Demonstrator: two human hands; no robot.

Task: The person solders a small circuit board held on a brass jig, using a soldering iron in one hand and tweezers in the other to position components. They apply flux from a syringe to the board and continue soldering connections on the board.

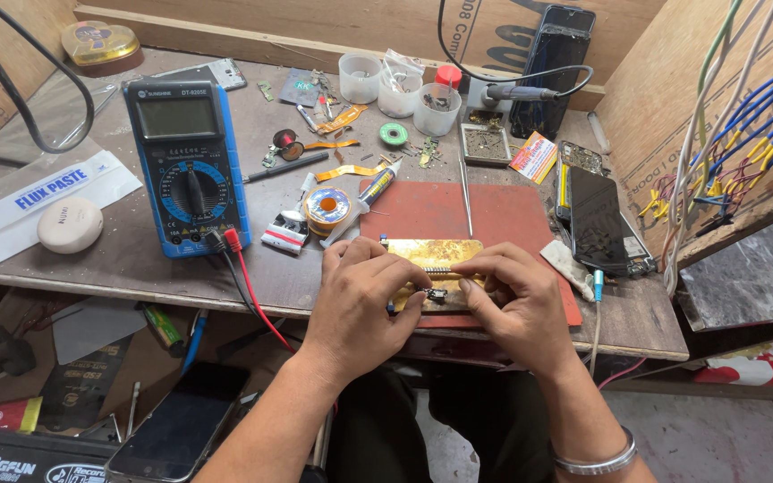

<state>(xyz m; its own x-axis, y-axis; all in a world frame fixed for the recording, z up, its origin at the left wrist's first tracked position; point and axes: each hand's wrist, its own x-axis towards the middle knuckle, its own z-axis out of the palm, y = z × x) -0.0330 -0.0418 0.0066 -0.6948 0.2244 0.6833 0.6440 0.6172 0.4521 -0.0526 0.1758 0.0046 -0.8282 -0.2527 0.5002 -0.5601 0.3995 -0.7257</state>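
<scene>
— What are the hands gripping?

— I see my left hand (364, 300) and right hand (516, 304) pinching a tiny component (435, 293) on the gold holder plate (431, 255), lower centre.

— Which step?

— Seating it, I judge; next needs steady alignment. Multimeter (188, 165) sits upper left.

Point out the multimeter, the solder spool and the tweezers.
multimeter (188, 170), head view, on its round dial.
solder spool (327, 206), head view, on its top face.
tweezers (464, 192), head view, mid-shaft.
</scene>
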